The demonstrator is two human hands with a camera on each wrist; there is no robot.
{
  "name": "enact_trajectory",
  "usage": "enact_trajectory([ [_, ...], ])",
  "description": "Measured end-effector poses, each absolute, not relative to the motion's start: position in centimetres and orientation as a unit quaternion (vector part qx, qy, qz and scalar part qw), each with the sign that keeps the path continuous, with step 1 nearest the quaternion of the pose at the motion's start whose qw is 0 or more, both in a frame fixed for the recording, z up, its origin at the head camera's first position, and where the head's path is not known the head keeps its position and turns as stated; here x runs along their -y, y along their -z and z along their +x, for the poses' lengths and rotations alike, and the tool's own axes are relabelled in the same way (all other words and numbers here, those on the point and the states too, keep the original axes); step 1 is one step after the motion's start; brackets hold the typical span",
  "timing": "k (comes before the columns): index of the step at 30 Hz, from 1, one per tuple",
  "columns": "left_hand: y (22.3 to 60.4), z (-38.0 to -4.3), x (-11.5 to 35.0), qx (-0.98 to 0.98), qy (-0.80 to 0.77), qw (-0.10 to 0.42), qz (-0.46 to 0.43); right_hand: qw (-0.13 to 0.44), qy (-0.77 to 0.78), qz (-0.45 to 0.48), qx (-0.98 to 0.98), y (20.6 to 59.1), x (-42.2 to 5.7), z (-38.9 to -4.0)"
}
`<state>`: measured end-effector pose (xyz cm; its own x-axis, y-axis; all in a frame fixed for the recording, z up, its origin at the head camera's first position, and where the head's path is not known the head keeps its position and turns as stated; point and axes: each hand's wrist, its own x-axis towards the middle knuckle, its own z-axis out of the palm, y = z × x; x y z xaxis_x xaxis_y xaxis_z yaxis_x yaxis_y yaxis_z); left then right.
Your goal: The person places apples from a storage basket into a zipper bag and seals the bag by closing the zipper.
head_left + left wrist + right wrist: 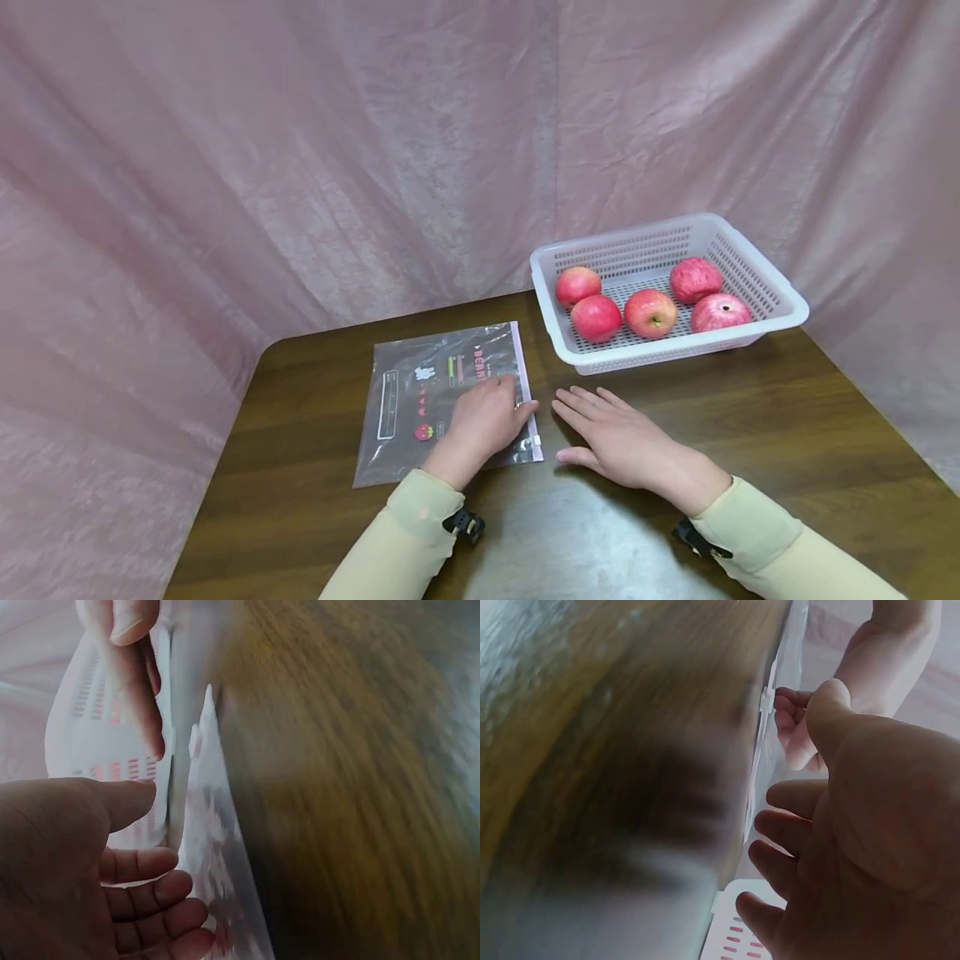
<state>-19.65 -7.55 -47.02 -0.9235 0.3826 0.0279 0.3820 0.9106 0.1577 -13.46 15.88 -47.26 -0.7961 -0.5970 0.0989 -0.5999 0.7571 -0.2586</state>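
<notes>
A clear zip bag (pixel 405 400) printed with a strawberry and small pictures lies flat on the wooden table, its pale pink zip edge (pixel 522 367) facing right. Over the bag's right part is my left hand (pixel 483 421), fingers loosely bent and thumb toward the zip edge. In the left wrist view the fingertips (pixel 187 915) are close to the bag (pixel 217 862); whether they touch it I cannot tell. A slider (pixel 536 442) sits near the zip's near end. To the right of the bag, my right hand (pixel 618 437) is palm down with straight, slightly spread fingers, holding nothing.
A white plastic basket (pixel 551 312) with slotted sides stands at the back right of the table. Several red apples (pixel 596 318) lie in it. Pink cloth (pixel 420 150) hangs behind the table (pixel 292 467).
</notes>
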Motion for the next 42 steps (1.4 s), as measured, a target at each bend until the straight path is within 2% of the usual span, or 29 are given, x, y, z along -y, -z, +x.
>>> enact_trajectory([
  [3,48.0,-20.2,7.3,-0.979,-0.078,-0.003,0.187,0.01,-0.14,0.317,0.938,47.2,-15.9,-13.5],
  [11,47.4,-20.5,6.1,-0.986,-0.053,0.04,0.15,0.012,-0.145,0.309,0.94,47.4,-16.2,-13.6],
  [20,47.4,-20.9,5.8,-0.986,-0.032,0.069,0.15,0.014,-0.142,0.306,0.941,47.6,-16.4,-13.7],
  [35,47.0,-21.2,6.4,-0.98,-0.073,0.089,0.16,0.029,-0.136,0.312,0.94,47.7,-16.5,-14.1],
  [42,47.2,-21.0,7.7,-0.97,-0.156,0.068,0.174,0.049,-0.136,0.311,0.939,47.5,-15.9,-14.5],
])
